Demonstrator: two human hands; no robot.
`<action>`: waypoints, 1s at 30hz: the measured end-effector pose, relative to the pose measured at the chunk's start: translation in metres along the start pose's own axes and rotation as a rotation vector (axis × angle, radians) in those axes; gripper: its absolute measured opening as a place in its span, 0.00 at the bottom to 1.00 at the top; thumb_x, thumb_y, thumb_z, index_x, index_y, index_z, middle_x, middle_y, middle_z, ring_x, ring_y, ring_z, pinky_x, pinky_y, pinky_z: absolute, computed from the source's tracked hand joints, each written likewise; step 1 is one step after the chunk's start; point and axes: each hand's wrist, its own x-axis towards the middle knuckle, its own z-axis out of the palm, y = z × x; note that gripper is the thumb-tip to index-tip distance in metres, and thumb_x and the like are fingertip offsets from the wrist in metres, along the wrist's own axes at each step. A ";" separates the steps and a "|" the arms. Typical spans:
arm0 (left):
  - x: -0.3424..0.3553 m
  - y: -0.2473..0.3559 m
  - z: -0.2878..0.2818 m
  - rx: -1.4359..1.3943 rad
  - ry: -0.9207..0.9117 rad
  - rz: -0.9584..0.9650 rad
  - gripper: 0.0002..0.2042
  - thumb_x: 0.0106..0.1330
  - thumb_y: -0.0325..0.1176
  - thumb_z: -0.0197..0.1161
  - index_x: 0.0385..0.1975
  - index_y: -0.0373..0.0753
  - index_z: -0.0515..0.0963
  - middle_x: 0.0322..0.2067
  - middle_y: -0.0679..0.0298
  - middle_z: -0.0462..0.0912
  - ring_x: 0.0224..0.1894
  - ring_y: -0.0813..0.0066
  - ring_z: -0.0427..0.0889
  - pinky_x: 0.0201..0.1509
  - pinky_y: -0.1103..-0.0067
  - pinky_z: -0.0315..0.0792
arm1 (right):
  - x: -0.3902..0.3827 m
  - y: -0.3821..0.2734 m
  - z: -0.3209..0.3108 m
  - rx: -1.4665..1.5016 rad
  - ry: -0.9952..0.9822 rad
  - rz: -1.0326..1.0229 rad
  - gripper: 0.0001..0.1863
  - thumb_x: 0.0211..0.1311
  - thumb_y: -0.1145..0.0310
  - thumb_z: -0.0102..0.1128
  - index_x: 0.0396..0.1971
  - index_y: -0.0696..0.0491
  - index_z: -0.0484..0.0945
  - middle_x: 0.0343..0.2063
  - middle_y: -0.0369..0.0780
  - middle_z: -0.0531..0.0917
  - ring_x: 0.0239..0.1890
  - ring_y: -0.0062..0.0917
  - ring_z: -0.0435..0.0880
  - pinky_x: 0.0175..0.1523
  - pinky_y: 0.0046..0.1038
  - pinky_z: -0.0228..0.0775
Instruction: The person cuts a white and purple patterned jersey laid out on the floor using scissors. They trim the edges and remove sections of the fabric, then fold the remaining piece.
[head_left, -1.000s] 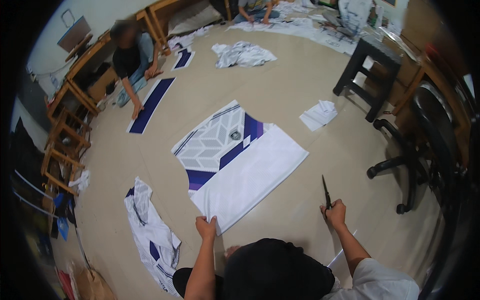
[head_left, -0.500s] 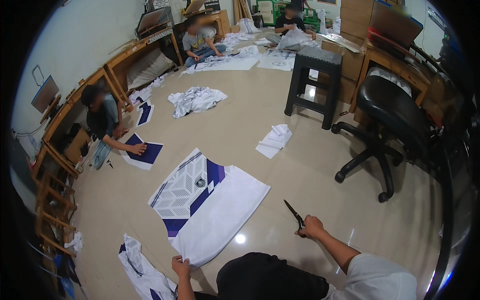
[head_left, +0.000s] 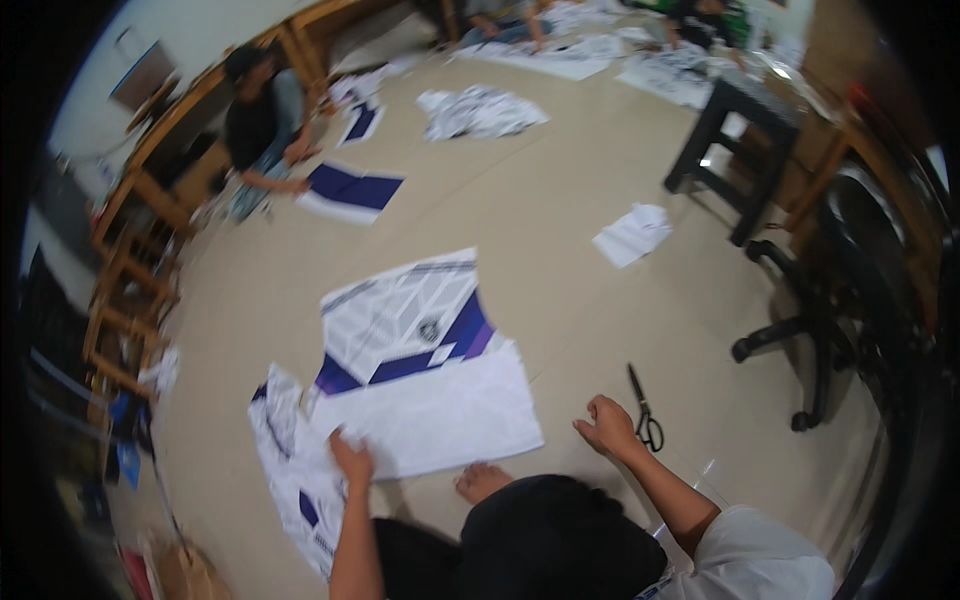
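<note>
A printed fabric panel (head_left: 424,390) in white, grey, navy and purple lies on the floor before me, its plain white part nearest me. My left hand (head_left: 352,455) is on its lower-left part, fingers smeared by motion. A crumpled white and navy piece (head_left: 292,455) lies just left of it, touching or overlapping it. My right hand (head_left: 606,425) is above the floor, fingers loosely curved apart and empty. Black scissors (head_left: 643,410) lie just beyond it to the right. My bare foot (head_left: 485,483) shows below the panel.
A folded white piece (head_left: 632,235), black stool (head_left: 730,160) and office chair (head_left: 825,330) are to the right. A person (head_left: 262,120) handles a navy-white piece (head_left: 350,195). Wooden furniture (head_left: 125,310) lines the left. Fabric heaps (head_left: 480,112) and other people (head_left: 500,22) are farther back.
The panel has come toward me and turned, with my left hand on it. My right hand has let go of the scissors and moved left. The co-worker's navy piece has shifted position.
</note>
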 end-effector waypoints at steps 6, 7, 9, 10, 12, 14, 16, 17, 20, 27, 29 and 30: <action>-0.070 0.157 0.070 -0.055 -0.280 0.275 0.35 0.64 0.35 0.79 0.69 0.31 0.72 0.66 0.40 0.76 0.70 0.36 0.72 0.75 0.53 0.68 | 0.016 -0.071 0.109 0.057 -0.019 -0.227 0.28 0.63 0.57 0.80 0.55 0.58 0.79 0.51 0.52 0.87 0.53 0.51 0.87 0.56 0.47 0.81; -0.073 0.170 0.071 -0.057 -0.302 0.282 0.33 0.65 0.35 0.78 0.68 0.32 0.73 0.64 0.41 0.76 0.69 0.36 0.73 0.73 0.53 0.69 | 0.019 -0.076 0.119 0.050 -0.036 -0.245 0.28 0.62 0.57 0.80 0.55 0.58 0.79 0.50 0.52 0.87 0.52 0.52 0.87 0.56 0.47 0.81; -0.068 0.175 0.067 -0.017 -0.335 0.262 0.26 0.66 0.33 0.77 0.63 0.36 0.78 0.60 0.45 0.78 0.64 0.39 0.75 0.67 0.54 0.72 | 0.024 -0.087 0.124 0.185 -0.104 -0.185 0.26 0.64 0.64 0.79 0.56 0.58 0.78 0.49 0.54 0.86 0.46 0.52 0.90 0.53 0.46 0.83; -0.065 0.173 0.066 0.021 -0.349 0.233 0.22 0.67 0.31 0.75 0.59 0.39 0.80 0.56 0.48 0.80 0.61 0.42 0.77 0.64 0.54 0.73 | 0.024 -0.093 0.123 0.256 -0.105 -0.141 0.26 0.64 0.66 0.78 0.56 0.59 0.78 0.47 0.53 0.87 0.44 0.49 0.90 0.51 0.46 0.84; -0.058 0.169 0.063 0.040 -0.356 0.221 0.14 0.67 0.29 0.74 0.51 0.41 0.84 0.50 0.52 0.81 0.55 0.45 0.78 0.58 0.54 0.74 | 0.024 -0.103 0.120 0.432 -0.120 -0.003 0.25 0.63 0.68 0.78 0.56 0.59 0.77 0.44 0.52 0.86 0.40 0.44 0.91 0.46 0.43 0.85; -0.054 0.157 0.055 0.006 -0.350 0.247 0.07 0.67 0.28 0.73 0.43 0.40 0.85 0.44 0.55 0.81 0.50 0.48 0.79 0.53 0.55 0.74 | 0.020 -0.121 0.107 0.638 -0.154 0.194 0.25 0.62 0.68 0.78 0.55 0.59 0.77 0.43 0.49 0.85 0.38 0.37 0.90 0.41 0.40 0.85; -0.045 0.150 0.044 -0.104 -0.410 0.227 0.07 0.67 0.27 0.73 0.41 0.38 0.83 0.42 0.53 0.82 0.50 0.46 0.79 0.55 0.57 0.73 | 0.023 -0.119 0.104 0.844 -0.261 0.209 0.26 0.61 0.67 0.79 0.55 0.59 0.78 0.43 0.48 0.83 0.36 0.34 0.88 0.37 0.38 0.85; -0.043 0.149 0.037 -0.162 -0.446 0.212 0.07 0.67 0.27 0.73 0.40 0.36 0.82 0.42 0.53 0.82 0.50 0.44 0.79 0.55 0.57 0.73 | 0.021 -0.114 0.102 0.945 -0.311 0.224 0.27 0.60 0.66 0.80 0.55 0.59 0.78 0.43 0.47 0.83 0.34 0.32 0.87 0.35 0.37 0.84; -0.038 0.131 -0.002 -0.139 -0.565 0.327 0.07 0.68 0.27 0.73 0.41 0.36 0.81 0.42 0.51 0.82 0.50 0.45 0.80 0.56 0.58 0.72 | 0.005 -0.125 0.097 0.579 -0.769 0.008 0.23 0.64 0.70 0.78 0.54 0.57 0.79 0.48 0.46 0.79 0.40 0.30 0.86 0.37 0.34 0.84; -0.044 0.054 -0.147 -0.093 -0.700 0.143 0.08 0.67 0.26 0.71 0.40 0.36 0.77 0.63 0.46 0.81 0.69 0.43 0.78 0.75 0.63 0.69 | -0.003 -0.169 0.112 0.329 -1.128 -0.562 0.13 0.72 0.60 0.70 0.45 0.54 0.89 0.48 0.45 0.92 0.49 0.34 0.88 0.53 0.35 0.78; -0.047 0.051 -0.177 -0.129 -0.657 0.002 0.09 0.66 0.25 0.69 0.42 0.36 0.77 0.70 0.45 0.77 0.75 0.45 0.74 0.80 0.63 0.65 | 0.027 -0.155 0.117 0.478 -0.783 -0.311 0.10 0.69 0.67 0.69 0.44 0.57 0.88 0.49 0.48 0.91 0.44 0.38 0.90 0.50 0.37 0.80; -0.053 0.035 -0.185 -0.179 -0.636 -0.074 0.10 0.66 0.25 0.68 0.44 0.35 0.77 0.66 0.46 0.80 0.72 0.47 0.76 0.78 0.62 0.67 | 0.046 -0.151 0.122 0.406 -0.485 -0.249 0.10 0.67 0.71 0.69 0.44 0.59 0.86 0.49 0.50 0.90 0.44 0.41 0.90 0.50 0.40 0.81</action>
